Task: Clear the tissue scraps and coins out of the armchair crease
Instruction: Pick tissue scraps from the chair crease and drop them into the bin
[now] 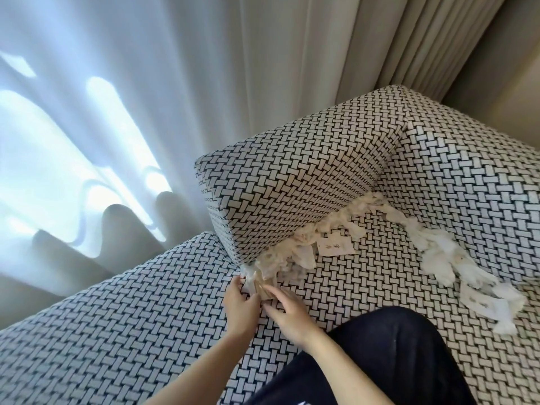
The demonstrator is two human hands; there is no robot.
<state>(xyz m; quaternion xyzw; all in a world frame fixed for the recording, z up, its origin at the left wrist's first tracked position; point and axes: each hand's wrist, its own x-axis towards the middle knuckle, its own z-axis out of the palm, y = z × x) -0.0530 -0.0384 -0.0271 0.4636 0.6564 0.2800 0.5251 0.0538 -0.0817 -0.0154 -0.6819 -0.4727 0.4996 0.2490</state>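
Tissue scraps [253,277]: nearest clump lifted at front end of crease between seat cushion [117,331] and armrest [292,176]. Left hand [239,302] fingers pinched on it; right hand [287,312] fingers nearly straight, laid against same clump. Risk judged: thin tissue torn if tugged, shreds left jammed deeper. Coins not seen; could be pushed further down or flicked off seat edge. Farther in, paper slip [334,244] wedged among scraps; another line strewn along backrest [467,171] crease.
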